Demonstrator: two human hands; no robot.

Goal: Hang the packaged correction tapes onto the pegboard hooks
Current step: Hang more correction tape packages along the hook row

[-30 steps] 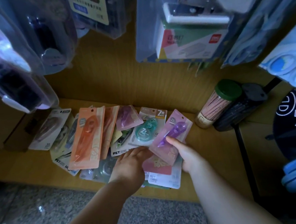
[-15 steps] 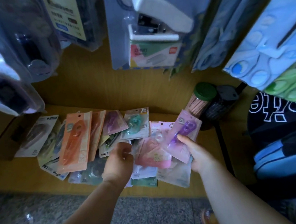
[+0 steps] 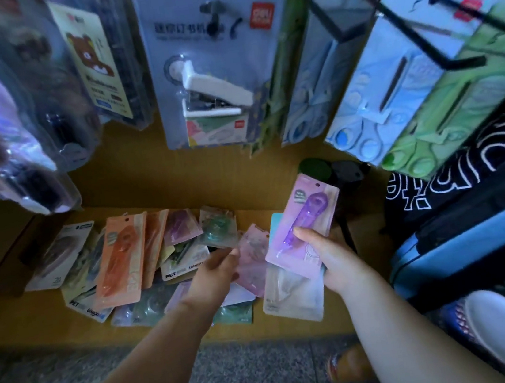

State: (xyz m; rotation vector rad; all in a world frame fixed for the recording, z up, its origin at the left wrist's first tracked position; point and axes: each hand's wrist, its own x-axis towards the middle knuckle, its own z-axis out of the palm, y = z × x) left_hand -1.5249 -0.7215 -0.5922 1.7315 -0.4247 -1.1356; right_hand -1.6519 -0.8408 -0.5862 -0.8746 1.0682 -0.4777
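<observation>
My right hand (image 3: 333, 257) grips a purple packaged correction tape (image 3: 308, 222) by its lower end, raised and tilted above the wooden shelf (image 3: 20, 315). A teal-edged pack sits behind it in the same grip. My left hand (image 3: 216, 270) reaches over the pile and pinches the left edge of a pink pack (image 3: 254, 255). Several more packs lie fanned on the shelf, among them an orange one (image 3: 122, 260) and a teal one (image 3: 217, 228). Black pegboard hooks (image 3: 459, 63) stick out at the upper right, loaded with other goods.
Hanging blister packs crowd the top: a white stapler pack (image 3: 213, 77), blue and green scissor packs (image 3: 390, 76), dark items at left. A green-lidded jar (image 3: 315, 168) stands at the shelf's right end. Dark bags (image 3: 474, 226) fill the right; grey stone floor (image 3: 237, 379) lies below.
The view has tilted up, showing more of the hanging goods and hooks. My right hand has lifted the purple pack higher and to the right. My left hand has stayed on the pile by the pink pack.
</observation>
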